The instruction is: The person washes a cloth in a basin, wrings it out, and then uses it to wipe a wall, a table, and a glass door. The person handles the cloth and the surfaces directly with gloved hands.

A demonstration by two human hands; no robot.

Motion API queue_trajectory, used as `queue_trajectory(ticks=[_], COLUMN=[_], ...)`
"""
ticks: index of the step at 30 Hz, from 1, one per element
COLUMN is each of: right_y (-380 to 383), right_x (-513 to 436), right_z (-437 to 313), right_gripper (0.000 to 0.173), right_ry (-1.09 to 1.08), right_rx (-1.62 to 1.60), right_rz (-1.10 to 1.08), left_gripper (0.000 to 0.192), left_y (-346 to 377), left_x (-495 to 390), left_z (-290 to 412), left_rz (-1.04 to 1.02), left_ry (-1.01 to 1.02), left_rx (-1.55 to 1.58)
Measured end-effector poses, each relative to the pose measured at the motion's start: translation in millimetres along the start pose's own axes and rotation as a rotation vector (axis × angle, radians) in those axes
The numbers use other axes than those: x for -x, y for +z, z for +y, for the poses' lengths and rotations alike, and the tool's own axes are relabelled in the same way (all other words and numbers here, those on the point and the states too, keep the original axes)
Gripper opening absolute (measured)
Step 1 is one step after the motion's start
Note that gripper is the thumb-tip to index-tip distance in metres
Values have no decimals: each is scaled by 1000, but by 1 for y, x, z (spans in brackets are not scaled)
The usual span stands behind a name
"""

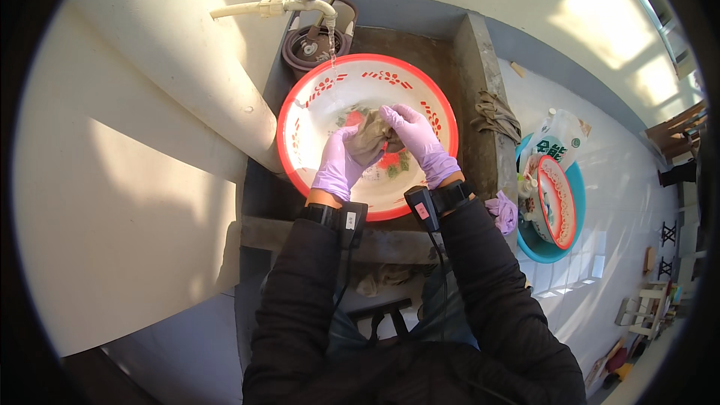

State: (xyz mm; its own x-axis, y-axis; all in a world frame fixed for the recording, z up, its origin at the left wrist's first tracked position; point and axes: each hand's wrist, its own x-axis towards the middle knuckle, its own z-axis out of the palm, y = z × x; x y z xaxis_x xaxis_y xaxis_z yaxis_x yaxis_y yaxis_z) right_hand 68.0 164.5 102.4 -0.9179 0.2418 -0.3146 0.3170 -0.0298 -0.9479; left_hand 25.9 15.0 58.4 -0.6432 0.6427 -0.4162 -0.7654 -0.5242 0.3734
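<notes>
A red-rimmed white enamel basin (pixel 365 215) with red and green floral decoration stands in a concrete sink. Over its middle, a grey-brown cloth (pixel 368 138) is bunched between both hands. My left hand (pixel 339 163), in a thin purple glove, grips the cloth from the left. My right hand (pixel 416 138), gloved the same way, pinches its upper right part. Water runs from a white plastic tap (pixel 310 4) into the left back of the basin. The fingertips behind the cloth are partly hidden.
A brown mop bucket (pixel 292 55) with a mop stands behind the basin. On the sink's right wall (pixel 485 73) lie a wrung grey cloth (pixel 496 115) and a purple glove (pixel 503 212). A turquoise tub (pixel 548 253) on the floor holds an enamel basin and a plastic bag.
</notes>
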Motion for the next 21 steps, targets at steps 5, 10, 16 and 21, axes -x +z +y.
queue_trajectory(ticks=[5,10,16,21], right_y=[48,60,49,30], right_x=[8,7,-12,-41], right_z=[38,39,48,66], right_gripper=[39,39,44,49], right_ry=[-466,-349,-243,46], right_rx=[608,625,487,360], right_rz=[232,298,154,30], left_gripper=[37,46,28,36], left_y=[15,-2,-34,-42], left_x=[-6,-20,-43,-32], left_z=[-6,-10,-17,-13], left_rz=[307,399,461,437], left_ry=[124,161,256,435], left_rx=[-109,-100,-601,-1348])
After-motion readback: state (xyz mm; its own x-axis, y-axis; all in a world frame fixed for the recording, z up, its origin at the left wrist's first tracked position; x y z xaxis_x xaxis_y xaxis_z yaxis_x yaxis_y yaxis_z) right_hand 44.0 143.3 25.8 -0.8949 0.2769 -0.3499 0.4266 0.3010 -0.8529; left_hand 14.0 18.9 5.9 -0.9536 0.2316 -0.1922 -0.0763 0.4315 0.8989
